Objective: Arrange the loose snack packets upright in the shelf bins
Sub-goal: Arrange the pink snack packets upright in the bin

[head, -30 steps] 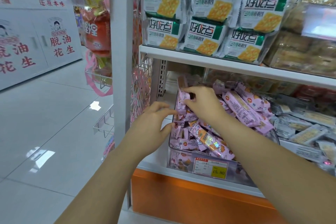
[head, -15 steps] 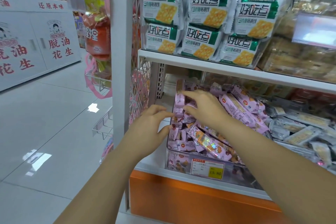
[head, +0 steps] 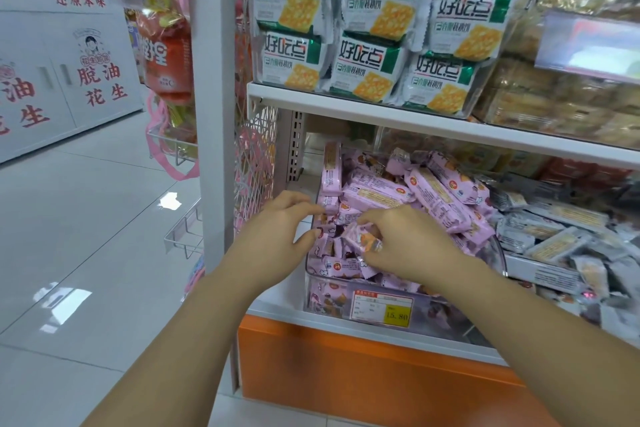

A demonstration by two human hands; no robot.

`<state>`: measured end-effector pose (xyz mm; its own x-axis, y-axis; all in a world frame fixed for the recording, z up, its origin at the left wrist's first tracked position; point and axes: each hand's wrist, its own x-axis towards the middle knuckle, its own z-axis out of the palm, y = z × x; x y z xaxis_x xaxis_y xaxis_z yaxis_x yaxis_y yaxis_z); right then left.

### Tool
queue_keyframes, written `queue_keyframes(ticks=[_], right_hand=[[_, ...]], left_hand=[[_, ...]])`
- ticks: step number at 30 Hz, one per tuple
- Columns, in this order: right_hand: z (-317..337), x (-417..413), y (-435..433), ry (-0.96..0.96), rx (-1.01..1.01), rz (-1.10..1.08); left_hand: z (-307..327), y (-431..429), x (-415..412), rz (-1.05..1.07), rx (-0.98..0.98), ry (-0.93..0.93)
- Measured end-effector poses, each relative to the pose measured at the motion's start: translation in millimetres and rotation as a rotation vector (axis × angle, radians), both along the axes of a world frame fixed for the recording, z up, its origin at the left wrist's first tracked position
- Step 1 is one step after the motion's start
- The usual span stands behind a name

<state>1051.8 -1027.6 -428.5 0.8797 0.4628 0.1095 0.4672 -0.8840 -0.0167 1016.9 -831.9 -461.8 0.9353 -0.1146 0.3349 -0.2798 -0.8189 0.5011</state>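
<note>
A single wide-angle view looks out from the person's head, aimed forward and down along both forearms [head: 166, 340], which enter from the bottom edge. It stands close to the shelf unit [head: 214, 114], facing it slightly from the left, so the clear bin [head: 446, 317] of pink snack packets [head: 440, 198] sits mid-frame with the left hand [head: 280, 232] and right hand [head: 412, 246] over its front. Green cracker packs [head: 377, 0] run off the top edge, and tiled floor [head: 86, 236] fills the left side.

A white red-lettered cabinet [head: 62, 80] stands on glossy floor tiles [head: 86, 236], left of an orange base panel [head: 346, 374].
</note>
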Motion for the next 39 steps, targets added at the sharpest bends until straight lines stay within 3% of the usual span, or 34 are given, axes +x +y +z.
queue_keyframes(ticks=[5, 11, 15, 20, 23, 28, 31, 36, 39], right_hand=[[13.9, -3.3, -3.4, -0.044, 0.441, 0.132], [8.7, -6.7, 0.4, -0.185, 0.526, 0.344], [11.9, -6.8, -3.1, -0.199, 0.615, 0.181], [14.0, -7.6, -10.0, 0.162, 0.861, 0.097], [7.9, -7.8, -8.5, 0.123, 0.959, 0.063], [-0.3, 10.2, 11.4, -0.128, 1.112, -0.127], [0.8, 36.1, 25.8, -0.264, 1.063, -0.270], [-4.2, 64.9, 38.3, -0.444, 0.766, -0.343], [-8.8, 67.6, 39.9, -0.384, 0.676, -0.309]], left_hand=[[9.0, -6.9, -5.2, -0.060, -0.255, -0.067], [15.9, -17.7, -12.7, -0.108, -0.572, -0.003], [19.3, -15.2, -13.6, -0.089, -0.751, -0.003], [21.4, -12.5, -14.1, -0.110, -0.811, 0.005], [22.0, -15.5, -14.0, -0.070, -0.794, -0.024], [21.7, -11.6, -11.2, 0.034, -0.752, -0.040], [18.5, -9.3, -9.4, 0.039, -0.712, -0.008], [14.2, -6.5, -6.9, 0.029, -0.699, 0.000], [13.0, -4.6, -6.5, 0.025, -0.689, -0.010]])
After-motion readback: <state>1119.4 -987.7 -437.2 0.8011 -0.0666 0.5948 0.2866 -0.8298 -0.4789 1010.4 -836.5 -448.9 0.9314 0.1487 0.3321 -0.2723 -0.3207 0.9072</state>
